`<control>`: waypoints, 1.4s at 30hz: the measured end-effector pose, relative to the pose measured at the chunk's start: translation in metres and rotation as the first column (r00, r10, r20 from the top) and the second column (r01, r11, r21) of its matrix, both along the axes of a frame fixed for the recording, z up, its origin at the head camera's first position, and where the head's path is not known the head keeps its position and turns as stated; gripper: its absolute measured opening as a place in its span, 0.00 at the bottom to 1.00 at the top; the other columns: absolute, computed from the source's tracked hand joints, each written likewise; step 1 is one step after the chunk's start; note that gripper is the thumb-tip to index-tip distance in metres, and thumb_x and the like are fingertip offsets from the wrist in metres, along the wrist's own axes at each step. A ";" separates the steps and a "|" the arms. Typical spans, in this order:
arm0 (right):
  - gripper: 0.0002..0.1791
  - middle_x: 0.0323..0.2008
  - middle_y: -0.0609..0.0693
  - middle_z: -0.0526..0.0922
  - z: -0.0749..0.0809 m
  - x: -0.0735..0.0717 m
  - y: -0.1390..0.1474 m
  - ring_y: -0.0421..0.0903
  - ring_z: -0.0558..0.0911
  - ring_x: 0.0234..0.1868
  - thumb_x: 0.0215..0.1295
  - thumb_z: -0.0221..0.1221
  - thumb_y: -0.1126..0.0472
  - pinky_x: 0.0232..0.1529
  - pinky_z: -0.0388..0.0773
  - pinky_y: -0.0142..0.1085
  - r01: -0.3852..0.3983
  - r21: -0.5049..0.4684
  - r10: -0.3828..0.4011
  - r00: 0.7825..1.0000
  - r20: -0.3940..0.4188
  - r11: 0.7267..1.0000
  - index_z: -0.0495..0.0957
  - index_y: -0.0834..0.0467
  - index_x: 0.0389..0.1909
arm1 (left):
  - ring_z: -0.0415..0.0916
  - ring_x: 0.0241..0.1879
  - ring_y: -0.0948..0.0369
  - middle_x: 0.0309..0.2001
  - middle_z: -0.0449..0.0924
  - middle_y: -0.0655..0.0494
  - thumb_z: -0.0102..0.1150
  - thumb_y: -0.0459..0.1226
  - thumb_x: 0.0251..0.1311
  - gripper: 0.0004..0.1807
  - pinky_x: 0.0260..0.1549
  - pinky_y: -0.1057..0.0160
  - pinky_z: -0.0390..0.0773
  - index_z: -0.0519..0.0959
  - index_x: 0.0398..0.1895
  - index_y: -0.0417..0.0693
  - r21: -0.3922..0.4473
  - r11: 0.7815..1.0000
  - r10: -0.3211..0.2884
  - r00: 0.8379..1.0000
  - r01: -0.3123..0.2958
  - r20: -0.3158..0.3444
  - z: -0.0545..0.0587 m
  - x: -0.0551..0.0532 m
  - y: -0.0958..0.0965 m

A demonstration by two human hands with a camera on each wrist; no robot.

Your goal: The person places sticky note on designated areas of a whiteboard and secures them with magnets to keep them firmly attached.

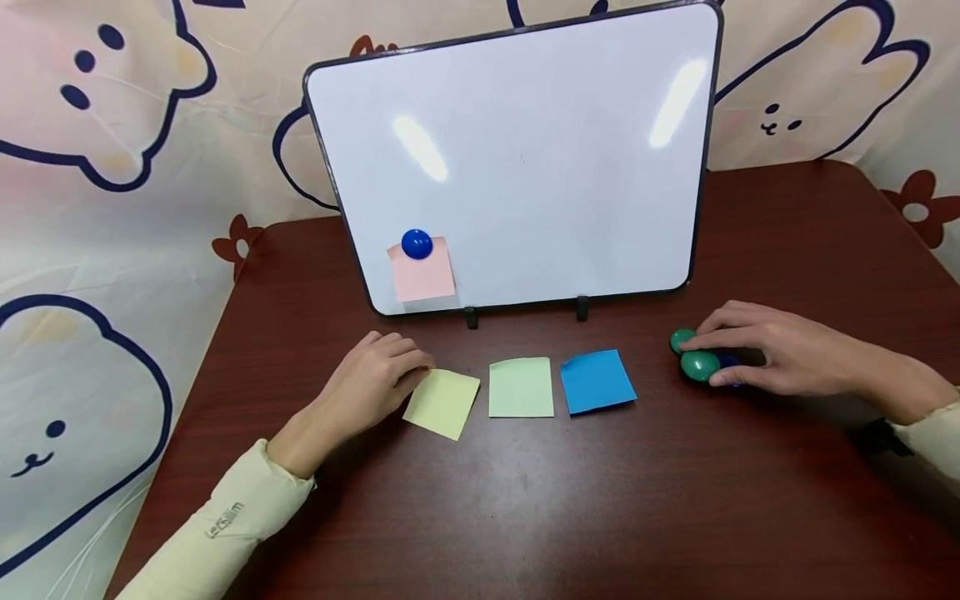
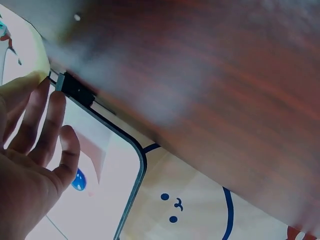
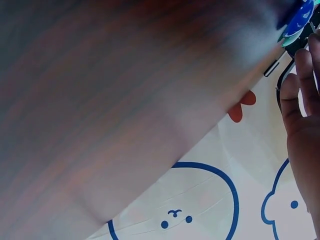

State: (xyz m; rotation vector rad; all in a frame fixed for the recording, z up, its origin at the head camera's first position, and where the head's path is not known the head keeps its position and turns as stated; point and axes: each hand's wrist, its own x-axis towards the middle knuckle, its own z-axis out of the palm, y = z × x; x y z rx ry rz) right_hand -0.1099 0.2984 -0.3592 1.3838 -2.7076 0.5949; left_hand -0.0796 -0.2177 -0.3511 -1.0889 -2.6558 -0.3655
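Observation:
My left hand (image 1: 378, 375) pinches a yellow sticky note (image 1: 442, 404) by its upper left corner. In the left wrist view, that pale yellow note (image 2: 37, 50) shows at the fingertips. At the right, my right hand (image 1: 780, 346) has its index finger and thumb around a round green magnet (image 1: 700, 366). A second green magnet (image 1: 682, 340) lies just behind it. Partly hidden by the thumb is a dark blue magnet (image 1: 729, 367). The right wrist view catches a blue magnet (image 3: 300, 20) beyond the fingertips.
A whiteboard (image 1: 525, 167) stands on black feet at the back. On its lower left, a blue magnet (image 1: 417, 244) holds a pink sticky note (image 1: 423, 279). Between the hands, a light green note (image 1: 521, 392) and a blue note (image 1: 597, 383) lie on the dark wooden table (image 1: 525, 517).

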 end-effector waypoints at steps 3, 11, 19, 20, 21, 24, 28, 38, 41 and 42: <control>0.31 0.51 0.32 0.77 0.000 0.000 0.000 0.27 0.71 0.51 0.47 0.77 0.60 0.56 0.62 0.12 0.002 -0.004 -0.002 1.000 0.000 1.000 0.82 0.43 0.55 | 0.77 0.36 0.61 0.33 0.83 0.60 0.71 0.31 0.54 0.07 0.35 0.62 0.70 0.85 0.34 0.51 0.041 0.999 0.004 1.000 -0.004 -0.012 0.002 0.000 0.001; 0.30 0.51 0.31 0.76 0.000 0.000 -0.001 0.27 0.71 0.51 0.48 0.76 0.61 0.55 0.63 0.12 -0.001 -0.011 0.002 1.000 0.012 1.000 0.82 0.42 0.55 | 0.75 0.39 0.59 0.34 0.81 0.59 0.69 0.32 0.57 0.06 0.34 0.61 0.68 0.84 0.36 0.51 0.087 0.996 0.023 0.998 -0.018 -0.054 0.003 -0.002 0.001; 0.30 0.51 0.31 0.76 0.000 0.001 -0.001 0.27 0.72 0.50 0.48 0.77 0.60 0.56 0.63 0.12 0.009 -0.009 -0.009 1.000 0.013 1.000 0.82 0.42 0.54 | 0.75 0.39 0.57 0.34 0.81 0.58 0.67 0.30 0.58 0.07 0.32 0.61 0.68 0.83 0.38 0.50 0.117 0.993 0.025 0.997 -0.016 -0.076 0.006 -0.005 0.000; 0.30 0.51 0.31 0.76 -0.001 0.001 -0.001 0.27 0.72 0.50 0.48 0.77 0.60 0.56 0.63 0.12 0.010 -0.008 -0.010 1.000 0.014 1.000 0.82 0.43 0.55 | 0.76 0.39 0.57 0.34 0.81 0.58 0.67 0.30 0.58 0.07 0.32 0.61 0.68 0.83 0.38 0.49 0.125 0.992 0.025 0.997 -0.015 -0.076 0.006 -0.005 0.000; 0.30 0.51 0.31 0.76 -0.001 0.001 -0.001 0.27 0.72 0.50 0.48 0.76 0.60 0.56 0.63 0.12 0.012 -0.006 -0.012 1.000 0.014 1.000 0.82 0.43 0.55 | 0.76 0.38 0.58 0.34 0.81 0.58 0.67 0.30 0.58 0.07 0.32 0.61 0.68 0.83 0.37 0.49 0.132 0.991 0.025 0.997 -0.015 -0.075 0.006 -0.005 0.000; 0.29 0.51 0.31 0.76 -0.001 0.001 -0.001 0.27 0.72 0.50 0.48 0.76 0.59 0.56 0.63 0.12 0.016 -0.004 -0.016 1.000 0.015 1.000 0.82 0.43 0.55 | 0.76 0.37 0.58 0.33 0.82 0.58 0.68 0.30 0.57 0.06 0.31 0.61 0.67 0.83 0.36 0.48 0.153 0.988 0.024 0.997 -0.012 -0.072 0.006 -0.007 0.000; 0.29 0.51 0.31 0.76 -0.001 0.000 -0.001 0.27 0.72 0.50 0.48 0.76 0.59 0.56 0.63 0.12 0.017 -0.006 -0.017 1.000 0.013 1.000 0.82 0.43 0.54 | 0.76 0.36 0.59 0.31 0.83 0.58 0.71 0.30 0.53 0.08 0.32 0.62 0.68 0.84 0.35 0.48 0.175 0.984 0.030 0.997 -0.016 -0.073 0.007 -0.009 0.001; 0.31 0.52 0.30 0.76 0.001 0.000 0.000 0.26 0.71 0.51 0.50 0.75 0.61 0.56 0.63 0.13 0.015 -0.014 -0.015 1.000 0.022 1.000 0.80 0.40 0.56 | 0.76 0.36 0.59 0.32 0.84 0.57 0.72 0.30 0.53 0.08 0.33 0.60 0.70 0.84 0.34 0.49 0.186 0.982 0.045 0.996 -0.030 -0.073 0.008 -0.014 0.004; 0.30 0.51 0.30 0.76 0.002 0.000 -0.001 0.26 0.71 0.50 0.49 0.76 0.61 0.55 0.64 0.13 0.024 -0.020 -0.024 0.999 0.025 0.999 0.81 0.39 0.55 | 0.76 0.36 0.59 0.31 0.84 0.57 0.72 0.30 0.53 0.08 0.34 0.60 0.71 0.85 0.35 0.49 0.186 0.982 0.049 0.996 -0.034 -0.077 0.009 -0.016 0.006; 0.30 0.51 0.30 0.76 0.002 0.000 -0.001 0.26 0.71 0.50 0.49 0.76 0.61 0.54 0.64 0.13 0.029 -0.023 -0.029 0.999 0.026 0.999 0.81 0.39 0.55 | 0.76 0.36 0.59 0.31 0.84 0.57 0.72 0.30 0.53 0.08 0.34 0.60 0.72 0.85 0.35 0.49 0.186 0.982 0.050 0.996 -0.035 -0.075 0.009 -0.017 0.006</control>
